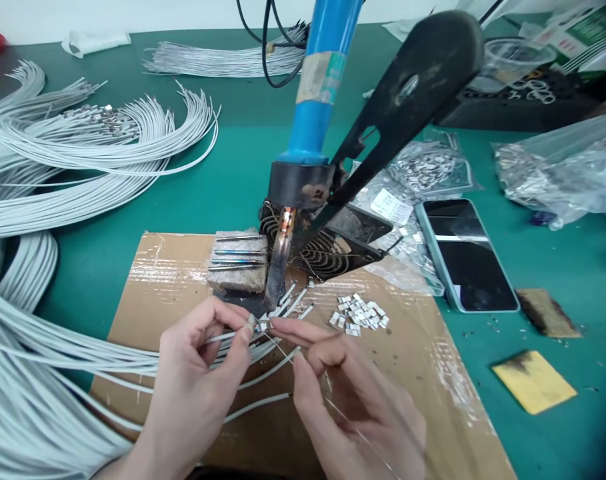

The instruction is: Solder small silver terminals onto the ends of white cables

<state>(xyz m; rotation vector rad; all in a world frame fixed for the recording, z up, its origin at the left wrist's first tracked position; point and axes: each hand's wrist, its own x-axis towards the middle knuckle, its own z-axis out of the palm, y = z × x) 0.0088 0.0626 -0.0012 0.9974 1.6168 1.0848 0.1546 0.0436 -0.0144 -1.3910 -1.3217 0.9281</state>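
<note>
My left hand point(197, 373) pinches the end of a thin white wire point(223, 337) between thumb and forefinger, just under the tip of a blue-handled soldering iron point(283, 257) held upright in a black stand. My right hand point(347, 393) is closed on a fine strand of solder wire point(283, 348) that runs up to the same spot. A small metal terminal point(263, 325) sits where the wire end, solder and iron tip meet. A little pile of loose metal terminals point(359, 315) lies just right of the tip on the cardboard sheet point(153, 280).
Bundles of white wires point(73, 153) cover the left of the green table. A grey sponge block point(239, 263) with metal pins sits beside the iron. A phone point(465, 257), bags of terminals point(427, 167), a yellow sponge point(533, 380) and a brown pad point(547, 312) lie right.
</note>
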